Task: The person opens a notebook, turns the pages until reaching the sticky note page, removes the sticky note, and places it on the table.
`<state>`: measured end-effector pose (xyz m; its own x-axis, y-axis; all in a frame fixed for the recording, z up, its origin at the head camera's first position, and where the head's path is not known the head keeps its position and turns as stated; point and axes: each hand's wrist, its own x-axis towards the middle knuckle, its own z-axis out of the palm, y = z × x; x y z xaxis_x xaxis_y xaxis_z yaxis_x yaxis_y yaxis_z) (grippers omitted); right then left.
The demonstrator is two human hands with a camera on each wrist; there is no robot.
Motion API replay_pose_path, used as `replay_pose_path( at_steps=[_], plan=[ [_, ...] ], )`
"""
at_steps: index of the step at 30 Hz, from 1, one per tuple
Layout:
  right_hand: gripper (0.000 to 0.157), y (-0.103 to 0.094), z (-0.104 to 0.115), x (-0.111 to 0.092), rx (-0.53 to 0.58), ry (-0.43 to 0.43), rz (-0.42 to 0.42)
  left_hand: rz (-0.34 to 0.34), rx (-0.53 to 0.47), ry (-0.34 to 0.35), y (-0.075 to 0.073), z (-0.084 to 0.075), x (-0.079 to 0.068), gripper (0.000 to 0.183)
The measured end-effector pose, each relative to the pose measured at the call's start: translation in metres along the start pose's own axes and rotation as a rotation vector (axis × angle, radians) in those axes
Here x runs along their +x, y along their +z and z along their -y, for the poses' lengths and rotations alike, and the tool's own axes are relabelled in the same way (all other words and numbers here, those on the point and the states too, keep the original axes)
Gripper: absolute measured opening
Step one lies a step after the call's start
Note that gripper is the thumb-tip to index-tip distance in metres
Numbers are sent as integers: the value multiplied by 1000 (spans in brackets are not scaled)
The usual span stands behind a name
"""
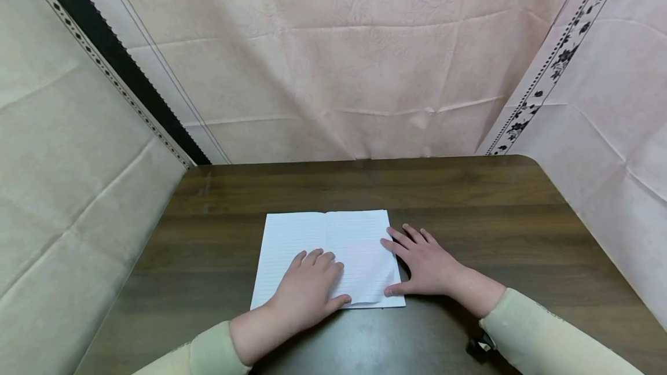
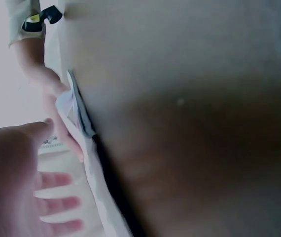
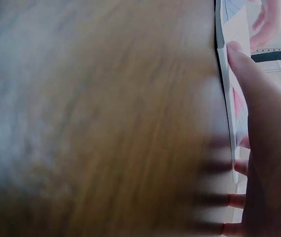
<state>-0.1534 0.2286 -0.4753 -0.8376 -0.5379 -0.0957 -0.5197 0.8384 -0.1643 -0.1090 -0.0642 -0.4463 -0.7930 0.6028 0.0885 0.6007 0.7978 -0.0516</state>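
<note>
An open notebook (image 1: 359, 247) with ruled white pages lies on the brown wooden table. My left hand (image 1: 307, 291) is over its lower left half with fingers extended. At the notebook's right edge, my right hand (image 1: 424, 268) has its fingers spread, with the thumb at the lower right. A right-hand page bows up slightly near its bottom corner. In the right wrist view, the thumb of my right hand (image 3: 266, 128) touches the edge of the notebook (image 3: 235, 29). The left wrist view shows my left hand (image 2: 12, 173) with straight fingers beside the notebook (image 2: 96, 173).
The wooden table (image 1: 208, 282) has a rounded far right corner. Pale cloth (image 1: 339, 74) hangs behind it, and more cloth with dark patterned borders (image 1: 565, 57) flanks both sides. A small black device (image 1: 480, 347) sits at my right sleeve.
</note>
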Motion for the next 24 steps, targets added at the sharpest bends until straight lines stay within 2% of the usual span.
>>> replay_pose_path(
  at_steps=[5,10,17,24],
  plan=[
    [108,1,0,1,-14,0,-12,-58,60,110,-2,-4,1,48],
    [107,-1,0,1,-21,2,-12,-125,129,190,-1,-7,3,43],
    [105,-1,2,1,-26,-4,-16,-115,174,264,2,-14,8,42],
    [104,0,3,1,-26,-10,-14,-140,207,323,3,-20,12,31]
  ],
)
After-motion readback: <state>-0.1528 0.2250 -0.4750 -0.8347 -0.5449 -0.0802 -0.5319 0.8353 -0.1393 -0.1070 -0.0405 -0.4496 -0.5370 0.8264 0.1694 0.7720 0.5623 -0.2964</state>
